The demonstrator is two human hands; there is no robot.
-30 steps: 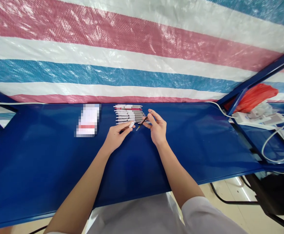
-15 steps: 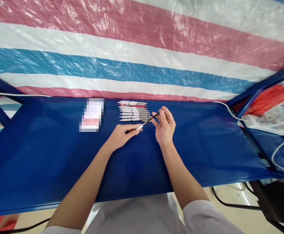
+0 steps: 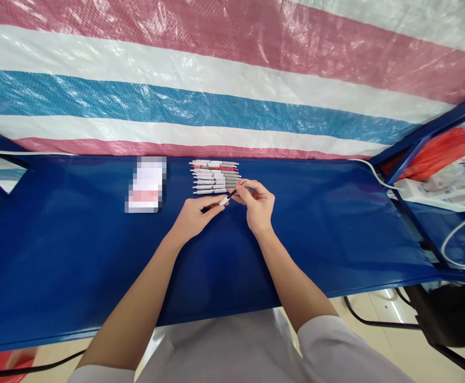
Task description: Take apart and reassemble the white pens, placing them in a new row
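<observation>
Pinched in my left hand point(image 3: 197, 217) is a white pen barrel point(image 3: 223, 201), its near part hidden by the fingers. A thin dark ink refill point(image 3: 231, 194) runs from the barrel's end up to my right hand point(image 3: 258, 205), whose thumb and fingers are closed on it. Much of the refill's length sits inside the barrel. Just beyond both hands lies a row of several pens point(image 3: 212, 178), white with grey grips and one of them red, side by side on the blue table point(image 3: 320, 223).
A blurred white and pink rectangle point(image 3: 146, 184) lies left of the pens. At right are a white power strip point(image 3: 427, 194), a cable and a red plastic bag point(image 3: 443, 154). A striped plastic sheet point(image 3: 216, 101) hangs behind the table.
My right hand has moved left and slightly down toward my left hand. Less of the refill shows between them, as it has slid deeper into the barrel.
</observation>
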